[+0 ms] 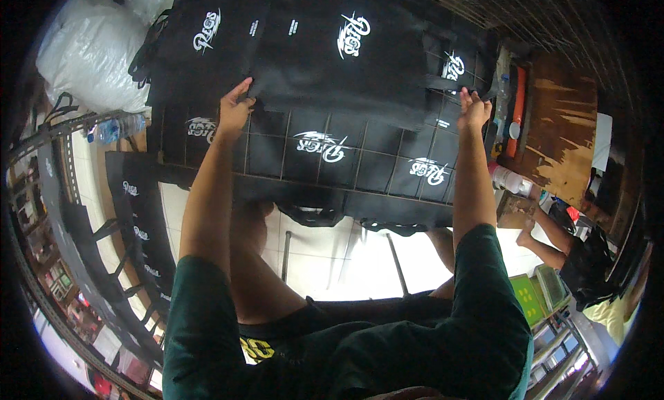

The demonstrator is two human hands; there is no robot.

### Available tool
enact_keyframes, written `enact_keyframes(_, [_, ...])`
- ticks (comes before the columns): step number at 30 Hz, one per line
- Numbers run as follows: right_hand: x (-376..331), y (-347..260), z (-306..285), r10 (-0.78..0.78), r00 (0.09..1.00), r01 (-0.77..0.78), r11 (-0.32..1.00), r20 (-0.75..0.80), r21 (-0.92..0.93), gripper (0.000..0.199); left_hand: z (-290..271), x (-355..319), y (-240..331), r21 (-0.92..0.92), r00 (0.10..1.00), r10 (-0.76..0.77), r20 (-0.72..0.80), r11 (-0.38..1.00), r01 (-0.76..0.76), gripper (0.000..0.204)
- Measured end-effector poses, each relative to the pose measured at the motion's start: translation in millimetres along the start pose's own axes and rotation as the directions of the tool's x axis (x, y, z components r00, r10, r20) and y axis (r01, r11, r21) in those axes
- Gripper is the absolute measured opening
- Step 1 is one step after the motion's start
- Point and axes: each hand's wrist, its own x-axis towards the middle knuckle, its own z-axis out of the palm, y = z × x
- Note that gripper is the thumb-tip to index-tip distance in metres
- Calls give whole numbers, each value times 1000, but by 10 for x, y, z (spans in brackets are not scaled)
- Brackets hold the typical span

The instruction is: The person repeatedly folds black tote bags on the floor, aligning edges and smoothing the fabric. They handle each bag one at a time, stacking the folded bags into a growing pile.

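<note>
Black fabric bags [325, 71] with white printed logos lie spread over a wire rack [283, 147] in front of me. My left hand [236, 111] rests at the lower left part of the top bag, its index finger and thumb apart on the black cloth. At the right end of the rack, my right hand [474, 113] has its fingers bent around a black strap [443, 85]. Its fingertips are partly lost against the dark cloth. More printed black pieces show through the wire grid below the top bag.
A bulging clear plastic sack [90, 50] stands at the far left, above a water bottle [114, 129]. Black printed panels [138, 220] hang at left. To the right are a worn wooden board [560, 123], a green tray [529, 296] and another person's limbs [550, 241].
</note>
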Motion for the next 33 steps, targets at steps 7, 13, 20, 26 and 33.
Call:
enact_keyframes(7, [-172,43,-26,1,999,0,1000,-51,22,36,184,-62,-103,90,1000,-12,-4,996,12,53])
enact_keyframes(13, [-608,-141,60,-297,885,299,953,358,53,25,129,17,-324,247,973,231,-13,944,-221,49])
enact_keyframes(20, [-661,-154,-65,-245,959,243,970,145,25,22,200,-8,-326,266,966,258,-30,933,-241,50])
enact_keyframes(26, [-143,100,-192,-35,999,35,999,3,5,39,309,-32,-156,385,979,203,11,903,-192,49])
enact_keyframes(33, [305,294,-350,127,991,-126,991,-40,47,42,325,72,-369,390,947,320,-21,875,-287,50])
